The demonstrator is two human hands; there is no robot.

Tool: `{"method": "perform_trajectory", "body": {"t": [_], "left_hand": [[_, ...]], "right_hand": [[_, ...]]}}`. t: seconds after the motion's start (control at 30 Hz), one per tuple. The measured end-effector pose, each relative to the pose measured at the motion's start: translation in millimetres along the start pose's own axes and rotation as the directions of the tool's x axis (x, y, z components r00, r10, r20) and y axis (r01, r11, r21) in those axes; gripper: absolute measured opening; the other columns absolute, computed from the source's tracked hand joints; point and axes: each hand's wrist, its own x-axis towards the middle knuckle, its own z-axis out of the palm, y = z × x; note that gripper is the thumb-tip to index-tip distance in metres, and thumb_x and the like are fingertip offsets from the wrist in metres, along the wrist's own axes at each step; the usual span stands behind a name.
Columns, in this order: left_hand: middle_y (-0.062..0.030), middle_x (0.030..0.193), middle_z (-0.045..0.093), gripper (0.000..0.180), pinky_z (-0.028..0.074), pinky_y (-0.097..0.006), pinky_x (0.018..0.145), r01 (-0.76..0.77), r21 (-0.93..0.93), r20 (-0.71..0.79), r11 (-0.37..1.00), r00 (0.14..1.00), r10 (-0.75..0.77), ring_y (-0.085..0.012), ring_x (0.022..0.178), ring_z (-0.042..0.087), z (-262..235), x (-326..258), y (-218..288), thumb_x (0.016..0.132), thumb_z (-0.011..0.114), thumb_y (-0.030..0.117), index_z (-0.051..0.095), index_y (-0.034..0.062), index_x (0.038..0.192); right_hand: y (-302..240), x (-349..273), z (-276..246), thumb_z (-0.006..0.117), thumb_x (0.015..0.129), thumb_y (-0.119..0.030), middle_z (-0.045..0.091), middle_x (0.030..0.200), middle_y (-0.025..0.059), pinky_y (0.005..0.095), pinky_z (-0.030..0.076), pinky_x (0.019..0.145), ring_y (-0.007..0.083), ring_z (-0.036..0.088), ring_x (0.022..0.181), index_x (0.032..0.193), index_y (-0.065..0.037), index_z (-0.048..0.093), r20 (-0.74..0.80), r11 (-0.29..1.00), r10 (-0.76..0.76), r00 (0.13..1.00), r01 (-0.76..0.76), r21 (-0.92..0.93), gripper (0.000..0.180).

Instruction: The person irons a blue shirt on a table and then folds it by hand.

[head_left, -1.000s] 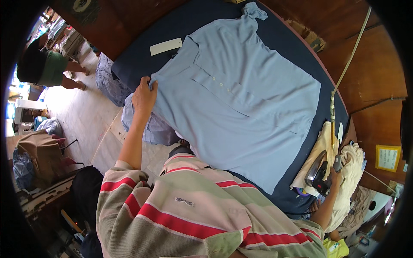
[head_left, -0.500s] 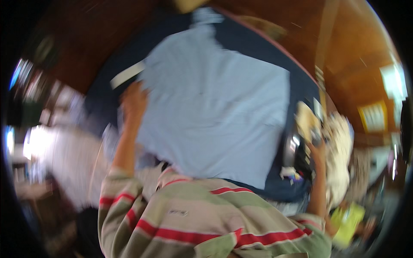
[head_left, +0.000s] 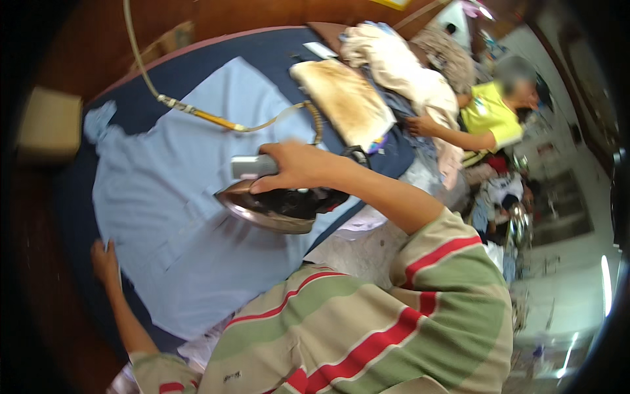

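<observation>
Right hand (head_left: 295,167) grips one iron (head_left: 279,207) over one blue shirt (head_left: 177,197).

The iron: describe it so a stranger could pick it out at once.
Find the dark blue ironing table with the light blue shirt spread across it. Over the shirt's near edge, the right hand holds the iron: the only shiny metal thing there, pointed, dark-topped, trailing a cord.

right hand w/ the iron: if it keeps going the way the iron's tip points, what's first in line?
Likely more of the light blue shirt: the right hand aims the iron leftward across it. Height above cloth unclear.
</observation>
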Motion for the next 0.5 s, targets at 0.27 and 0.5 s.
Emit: {"method": "perform_trajectory", "body": {"t": [0.27,0.5], "left_hand": [[-0.0171,0.104,0.063,0.028,0.046,-0.046,0.081,0.021,-0.157,0.007,0.987,1.0,-0.02,-0.0375,0.098,0.058,-6,14,-6,0.087,0.053,0.032,0.054,0.0119,0.107],[-0.0108,0.097,0.066,0.029,0.048,-0.04,0.076,0.037,-0.365,-0.122,0.93,0.989,-0.087,-0.0295,0.091,0.063,-12,-15,-5,0.083,0.059,0.035,0.059,0.0099,0.097]], "right_hand": [[-78,46,38,0.063,0.076,-0.052,0.063,0.073,0.0244,0.0404,0.049,0.065,0.0359,0.065,0.071,0.095,0.005,0.06,0.025,0.996,-0.016,1.0,0.018,-0.087,0.059],[-142,123,87,0.061,0.078,-0.055,0.062,0.072,0.0241,0.0427,0.048,0.066,0.0387,0.063,0.073,0.09,0.005,0.06,0.141,0.946,-0.256,0.956,0.278,-0.166,0.061]]}}
